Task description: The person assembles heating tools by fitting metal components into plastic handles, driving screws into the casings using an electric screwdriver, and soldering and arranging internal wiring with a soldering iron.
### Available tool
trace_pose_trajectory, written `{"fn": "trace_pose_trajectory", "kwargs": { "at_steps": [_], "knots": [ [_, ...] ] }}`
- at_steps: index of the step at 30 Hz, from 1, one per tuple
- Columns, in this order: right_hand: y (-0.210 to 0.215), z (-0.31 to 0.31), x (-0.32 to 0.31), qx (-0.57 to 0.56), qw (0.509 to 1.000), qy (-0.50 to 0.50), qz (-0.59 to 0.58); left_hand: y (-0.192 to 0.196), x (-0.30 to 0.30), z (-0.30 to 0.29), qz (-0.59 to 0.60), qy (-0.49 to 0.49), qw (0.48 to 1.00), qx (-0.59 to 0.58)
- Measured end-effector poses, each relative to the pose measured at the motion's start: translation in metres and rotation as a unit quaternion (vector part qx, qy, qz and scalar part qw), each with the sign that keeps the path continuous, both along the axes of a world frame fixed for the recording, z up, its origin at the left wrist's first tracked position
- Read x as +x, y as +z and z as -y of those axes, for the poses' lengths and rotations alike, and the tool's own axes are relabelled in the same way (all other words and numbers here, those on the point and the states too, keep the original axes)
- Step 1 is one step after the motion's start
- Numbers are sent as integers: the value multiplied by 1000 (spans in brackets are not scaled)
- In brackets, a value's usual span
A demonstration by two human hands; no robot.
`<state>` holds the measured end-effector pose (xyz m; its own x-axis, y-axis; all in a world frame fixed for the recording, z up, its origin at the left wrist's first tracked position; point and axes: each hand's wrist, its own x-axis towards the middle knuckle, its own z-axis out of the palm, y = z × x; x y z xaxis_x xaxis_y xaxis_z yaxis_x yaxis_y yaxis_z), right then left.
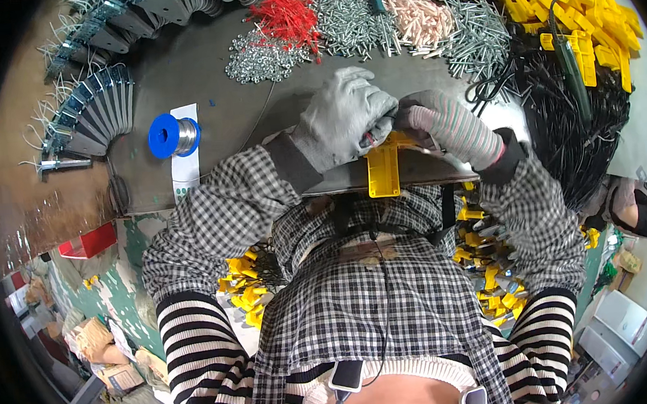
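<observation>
A yellow plastic housing [384,174] with a hollow, ribbed body is held at the near edge of the table, its lower end sticking out over my lap. My left hand [344,118], in a grey glove, is closed at the housing's upper end, and a small red and dark bit shows by its thumb. From the other side my right hand [449,127], in a striped glove, has its fingers curled on the housing's upper right part. The fingertips of both hands meet there and hide whatever lies between them.
Across the back lie piles of red pieces [284,21], silvery screws [346,22], pale pink pieces [419,13] and nuts [262,58]. A blue solder spool [163,136] stands left, near stacked circuit assemblies [92,117]. At right are black cables [570,140] and yellow housings [580,4].
</observation>
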<state>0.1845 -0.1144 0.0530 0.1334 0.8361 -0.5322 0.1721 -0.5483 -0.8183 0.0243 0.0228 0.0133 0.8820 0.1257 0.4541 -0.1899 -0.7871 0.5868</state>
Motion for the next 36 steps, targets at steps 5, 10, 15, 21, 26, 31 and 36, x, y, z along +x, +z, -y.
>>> {"fn": "trace_pose_trajectory", "kwargs": {
  "at_steps": [5,10,15,21,26,31,36],
  "knots": [
    [10,10,-25,267,855,114,430,-9,-7,11,-110,67,959,-252],
    [4,-4,-16,231,915,118,310,6,-21,5,-163,103,954,-230],
    [8,-3,-54,320,771,163,526,-9,-33,-14,-164,117,868,-455],
    [4,-3,-62,291,819,95,484,-15,-32,-12,-120,165,913,-353],
    [2,-15,-62,313,788,125,516,-9,-34,-13,-124,156,856,-477],
    [-1,-14,-64,291,721,247,578,-14,-33,-19,-85,188,904,-375],
    [-13,-29,-59,268,686,259,625,13,-54,-7,41,210,956,-201]
  ]
}}
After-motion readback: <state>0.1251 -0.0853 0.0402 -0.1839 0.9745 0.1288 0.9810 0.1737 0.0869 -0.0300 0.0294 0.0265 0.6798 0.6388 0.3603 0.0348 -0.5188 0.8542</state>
